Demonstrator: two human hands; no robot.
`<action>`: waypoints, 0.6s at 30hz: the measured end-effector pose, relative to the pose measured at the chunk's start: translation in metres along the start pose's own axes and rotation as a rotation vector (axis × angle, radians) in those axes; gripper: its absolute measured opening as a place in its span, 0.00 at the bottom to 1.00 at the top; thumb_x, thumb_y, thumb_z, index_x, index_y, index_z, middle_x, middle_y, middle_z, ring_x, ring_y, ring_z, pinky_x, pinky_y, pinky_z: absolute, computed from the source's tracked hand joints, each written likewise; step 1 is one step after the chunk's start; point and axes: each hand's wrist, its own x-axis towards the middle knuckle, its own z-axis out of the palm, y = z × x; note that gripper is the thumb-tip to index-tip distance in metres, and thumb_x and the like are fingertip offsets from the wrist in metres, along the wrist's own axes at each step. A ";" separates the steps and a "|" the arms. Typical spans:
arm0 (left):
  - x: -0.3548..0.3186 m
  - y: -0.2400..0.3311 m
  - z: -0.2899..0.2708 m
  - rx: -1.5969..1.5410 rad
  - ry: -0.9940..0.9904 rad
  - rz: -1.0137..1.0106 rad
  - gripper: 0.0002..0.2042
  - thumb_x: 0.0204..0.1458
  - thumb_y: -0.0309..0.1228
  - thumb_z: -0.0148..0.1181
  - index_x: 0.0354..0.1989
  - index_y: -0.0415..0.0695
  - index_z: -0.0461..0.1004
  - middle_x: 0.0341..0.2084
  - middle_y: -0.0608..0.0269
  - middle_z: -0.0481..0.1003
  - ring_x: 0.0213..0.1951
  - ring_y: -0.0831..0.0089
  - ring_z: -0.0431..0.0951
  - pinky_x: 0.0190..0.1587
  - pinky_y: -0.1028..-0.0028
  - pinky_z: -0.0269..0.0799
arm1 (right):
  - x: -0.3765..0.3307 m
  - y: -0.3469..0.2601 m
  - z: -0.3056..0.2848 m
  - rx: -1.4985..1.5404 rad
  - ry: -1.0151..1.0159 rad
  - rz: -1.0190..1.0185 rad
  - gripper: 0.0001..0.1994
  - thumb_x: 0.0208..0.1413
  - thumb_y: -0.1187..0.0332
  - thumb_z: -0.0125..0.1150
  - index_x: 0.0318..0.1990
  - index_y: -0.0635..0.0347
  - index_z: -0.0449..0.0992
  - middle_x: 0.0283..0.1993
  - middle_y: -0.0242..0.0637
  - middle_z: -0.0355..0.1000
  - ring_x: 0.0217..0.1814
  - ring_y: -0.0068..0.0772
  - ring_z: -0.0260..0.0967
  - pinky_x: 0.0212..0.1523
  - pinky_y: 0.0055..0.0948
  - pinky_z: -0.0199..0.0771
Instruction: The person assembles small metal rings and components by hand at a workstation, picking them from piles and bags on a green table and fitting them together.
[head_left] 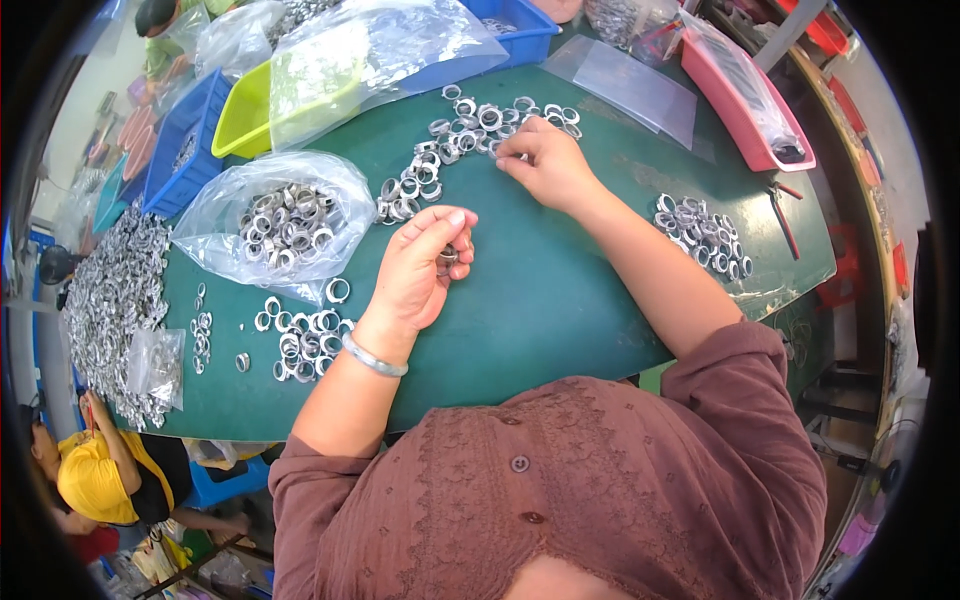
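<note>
My left hand (425, 262) is closed, fingers curled toward the palm, around a small silver metal ring (448, 256) that shows partly between the fingers. Farther off, my right hand (548, 165) pinches a metal ring (495, 148) at the near edge of a loose pile of silver metal rings (465, 130). This pile trails down to the left, close to my left hand's fingertips. Beside my left wrist lies another group of metal rings (305, 345). A clear plastic bag (345, 185) full of similar rings sits left of the hands.
A big heap of metal parts (115, 310) covers the table's left end. More rings (703, 235) lie at the right, near a red-handled tool (785, 220). Yellow-green (240, 115), blue (190, 145) and pink (745, 100) bins line the far side. Other people work at the left.
</note>
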 end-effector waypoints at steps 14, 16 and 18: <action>-0.005 -0.002 0.010 0.319 -0.024 0.347 0.15 0.48 0.25 0.57 0.47 0.43 0.69 0.24 0.74 0.65 0.25 0.85 0.63 0.26 0.85 0.59 | -0.044 -0.053 -0.008 0.644 -0.057 -0.172 0.11 0.42 0.79 0.61 0.35 0.59 0.74 0.34 0.30 0.67 0.34 0.21 0.65 0.32 0.19 0.67; -0.003 -0.004 0.009 0.396 -0.029 0.432 0.16 0.46 0.23 0.58 0.46 0.43 0.69 0.25 0.74 0.64 0.26 0.85 0.63 0.28 0.86 0.60 | -0.045 -0.051 -0.008 0.772 -0.064 -0.091 0.13 0.42 0.79 0.61 0.38 0.59 0.73 0.35 0.30 0.67 0.34 0.20 0.65 0.32 0.20 0.67; -0.002 -0.006 0.008 0.472 -0.032 0.517 0.17 0.44 0.20 0.59 0.45 0.42 0.70 0.25 0.74 0.64 0.27 0.86 0.63 0.30 0.86 0.60 | -0.045 -0.050 -0.010 0.851 -0.149 0.015 0.15 0.45 0.76 0.60 0.43 0.62 0.69 0.37 0.30 0.68 0.36 0.18 0.64 0.35 0.20 0.68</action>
